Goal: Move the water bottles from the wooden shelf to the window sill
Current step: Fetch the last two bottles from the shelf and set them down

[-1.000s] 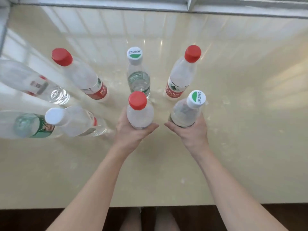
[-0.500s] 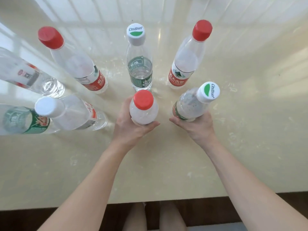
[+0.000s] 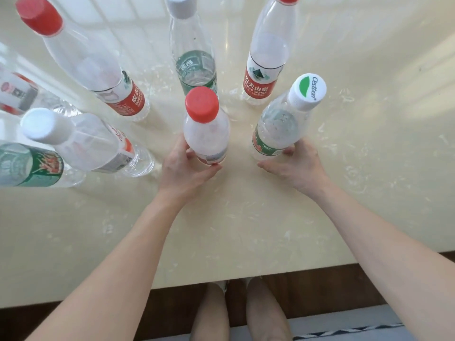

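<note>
The pale window sill (image 3: 246, 230) is filling most of my view, and my two bare forearms are reaching out over it from its near edge. Six water bottles are standing on it, beyond and to the left of my hands. A back left bottle (image 3: 93, 70) is wearing a red cap, a back middle bottle (image 3: 194, 65) a green label, and a back right bottle (image 3: 266, 57) a red label. A white-capped bottle (image 3: 86, 141) is on the left, and a green-wrapped bottle (image 3: 29, 166) and a clear bottle (image 3: 17, 92) are being cut off by the left edge.

Nearer to me, I am holding two more. My left hand (image 3: 182, 173) is wrapping the lower body of the red-capped bottle (image 3: 205, 134), thumb curling across its near side and fingers (image 3: 189, 153) round its left. My right hand (image 3: 300, 166) is gripping the base of the leaf-capped bottle (image 3: 280, 126), fingers curling against its right side and thumb stretching out below it. Both bottles are low at the sill, but I cannot tell whether their bases are touching it. They are standing near each other, with a gap between.
</note>
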The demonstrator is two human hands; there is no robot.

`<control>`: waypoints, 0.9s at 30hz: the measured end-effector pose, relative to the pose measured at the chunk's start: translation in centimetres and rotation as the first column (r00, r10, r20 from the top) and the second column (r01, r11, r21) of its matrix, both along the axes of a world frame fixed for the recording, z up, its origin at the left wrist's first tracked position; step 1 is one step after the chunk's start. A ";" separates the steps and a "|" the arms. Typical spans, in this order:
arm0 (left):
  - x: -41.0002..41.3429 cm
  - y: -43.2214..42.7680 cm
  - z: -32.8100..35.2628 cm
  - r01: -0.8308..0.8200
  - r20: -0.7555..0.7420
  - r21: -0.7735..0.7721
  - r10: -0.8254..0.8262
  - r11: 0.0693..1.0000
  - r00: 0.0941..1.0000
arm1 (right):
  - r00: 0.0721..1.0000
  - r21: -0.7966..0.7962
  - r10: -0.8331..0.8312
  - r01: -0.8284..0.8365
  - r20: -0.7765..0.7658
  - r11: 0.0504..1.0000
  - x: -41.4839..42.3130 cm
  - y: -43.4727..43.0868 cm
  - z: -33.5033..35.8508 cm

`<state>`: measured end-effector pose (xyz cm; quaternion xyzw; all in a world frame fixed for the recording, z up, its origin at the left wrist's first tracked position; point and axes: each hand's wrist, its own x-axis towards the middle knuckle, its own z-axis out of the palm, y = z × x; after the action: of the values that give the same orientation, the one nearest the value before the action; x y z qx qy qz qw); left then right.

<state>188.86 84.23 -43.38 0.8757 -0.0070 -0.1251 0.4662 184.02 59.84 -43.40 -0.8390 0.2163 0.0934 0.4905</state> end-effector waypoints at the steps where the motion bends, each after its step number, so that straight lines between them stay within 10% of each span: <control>1: 0.1 0.0 0.0 0.012 0.008 0.005 -0.012 1.000 1.000 | 1.000 -0.026 0.006 -0.006 0.011 1.000 0.1 0.1 -0.1; 27: 0.3 -0.3 0.2 0.062 0.073 0.013 -0.063 0.998 0.995 | 0.999 -0.134 -0.037 0.040 0.029 0.990 0.7 1.7 -0.2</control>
<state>189.15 83.94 -43.18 0.8815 -0.0509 -0.1075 0.4570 184.74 61.49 -43.60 -0.8671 0.2318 0.0579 0.4371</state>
